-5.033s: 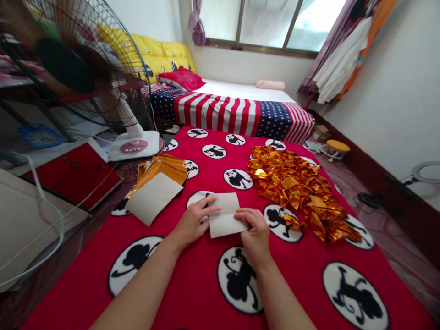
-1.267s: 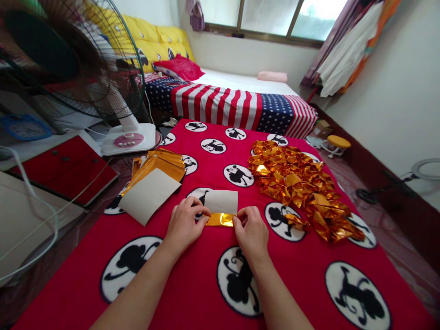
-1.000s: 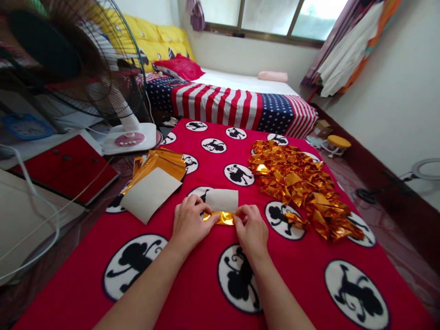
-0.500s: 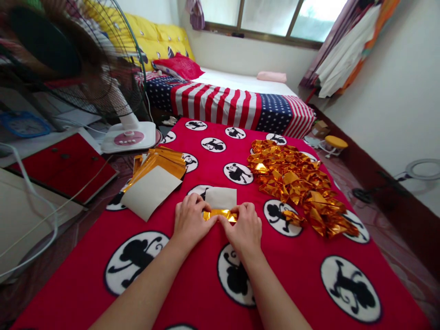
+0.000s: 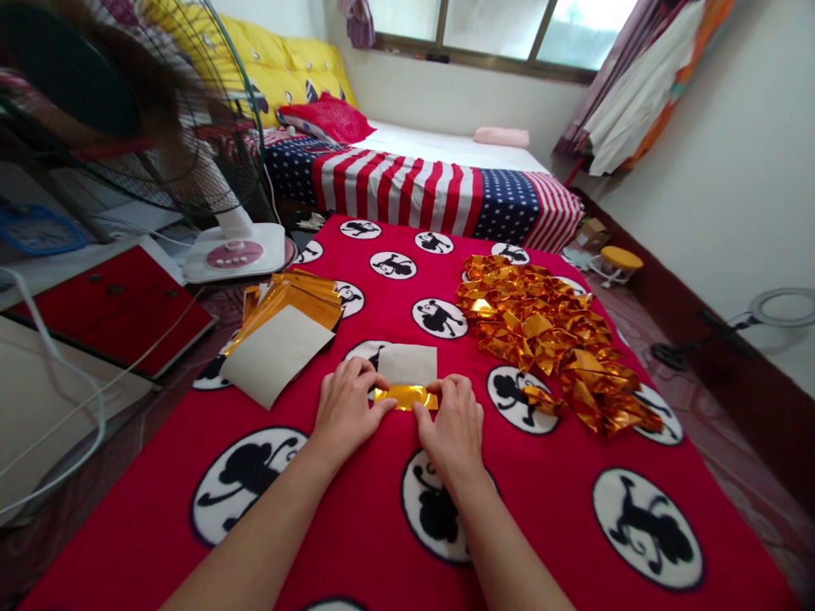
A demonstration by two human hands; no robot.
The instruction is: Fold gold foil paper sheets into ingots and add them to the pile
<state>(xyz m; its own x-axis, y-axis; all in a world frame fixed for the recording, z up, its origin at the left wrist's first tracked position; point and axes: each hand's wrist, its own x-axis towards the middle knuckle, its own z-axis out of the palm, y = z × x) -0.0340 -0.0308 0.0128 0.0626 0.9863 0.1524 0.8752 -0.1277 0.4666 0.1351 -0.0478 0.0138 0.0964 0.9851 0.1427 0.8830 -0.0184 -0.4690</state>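
Note:
A small sheet of paper lies in front of me, its pale back [image 5: 407,362] facing up and its near edge folded over into a shiny gold strip [image 5: 406,397]. My left hand [image 5: 350,407] pinches the left end of the strip between thumb and fingers. At the right end, my right hand [image 5: 453,417] holds it the same way, fingers bent on top and thumb at the near edge. To the left is a fanned stack of gold sheets [image 5: 306,293] with a pale sheet [image 5: 278,355] on top. A heap of crumpled-looking folded gold pieces [image 5: 541,327] lies to the right.
Everything rests on a red cloth [image 5: 535,526] with black figures in white circles. An electric fan [image 5: 235,253] stands beyond the left edge. Behind is a bed [image 5: 433,182] with a striped and starred cover. A yellow stool [image 5: 621,259] is on the floor at right.
My thumbs have moved apart along the gold strip, showing more of its middle. The view has shifted slightly.

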